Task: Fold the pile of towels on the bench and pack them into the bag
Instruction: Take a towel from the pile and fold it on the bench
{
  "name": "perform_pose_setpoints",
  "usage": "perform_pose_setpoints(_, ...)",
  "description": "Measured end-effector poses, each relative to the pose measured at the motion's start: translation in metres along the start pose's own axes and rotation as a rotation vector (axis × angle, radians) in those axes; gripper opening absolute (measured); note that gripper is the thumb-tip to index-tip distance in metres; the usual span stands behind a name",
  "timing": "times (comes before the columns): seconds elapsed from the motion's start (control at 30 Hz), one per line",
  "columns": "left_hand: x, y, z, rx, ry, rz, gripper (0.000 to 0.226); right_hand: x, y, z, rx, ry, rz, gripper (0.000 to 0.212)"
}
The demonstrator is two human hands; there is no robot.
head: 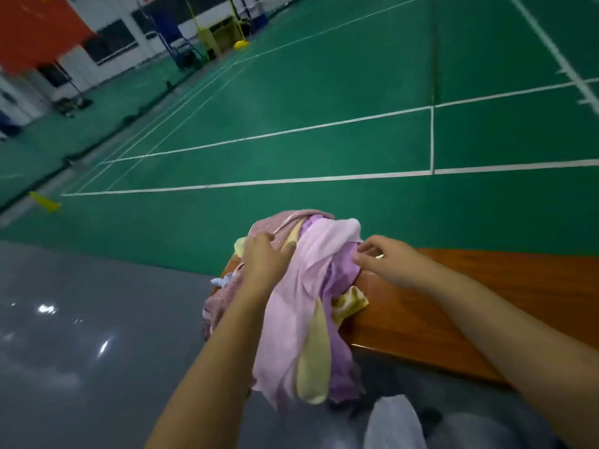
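Observation:
A heap of towels lies on the left end of a wooden bench: pale pink, purple, yellow and a dusty-pink patterned one, some hanging over the bench's front edge. My left hand rests on top of the heap's left side with fingers spread over the patterned and yellow cloth. My right hand is at the heap's right side, fingertips touching the purple towel, fingers loosely bent. The frame is blurred. No bag is in view.
A green badminton court with white lines stretches beyond the bench. Grey glossy floor lies to the left. A pale object sits at the bottom edge. Yellow posts and carts stand far off.

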State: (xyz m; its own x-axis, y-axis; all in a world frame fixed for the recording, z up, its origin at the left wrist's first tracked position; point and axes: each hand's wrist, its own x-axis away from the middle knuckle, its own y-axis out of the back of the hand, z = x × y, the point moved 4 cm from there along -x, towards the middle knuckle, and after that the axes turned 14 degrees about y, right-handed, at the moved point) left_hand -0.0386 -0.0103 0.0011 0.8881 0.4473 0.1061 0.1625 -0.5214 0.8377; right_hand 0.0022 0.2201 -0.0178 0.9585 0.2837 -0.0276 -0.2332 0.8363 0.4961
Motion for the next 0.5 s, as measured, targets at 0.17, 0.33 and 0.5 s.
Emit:
perform_pose_setpoints(0.17, 0.008, -0.031, 0.081, -0.344, -0.096, 0.062, 0.049, 0.011, -0.100, -0.002, -0.077, -0.040, -0.029, 0.029)
perform_pose_setpoints(0.33, 0.011, -0.018, 0.089, -0.223, -0.276, 0.051, 0.014, 0.020, -0.168, 0.002, -0.154, -0.084, -0.101, 0.044)
perform_pose_setpoints(0.5, 0.006, -0.003, 0.111, -0.171, -0.159, -0.183, 0.019, 0.025, -0.181, 0.003, -0.066, -0.042, -0.170, 0.055)
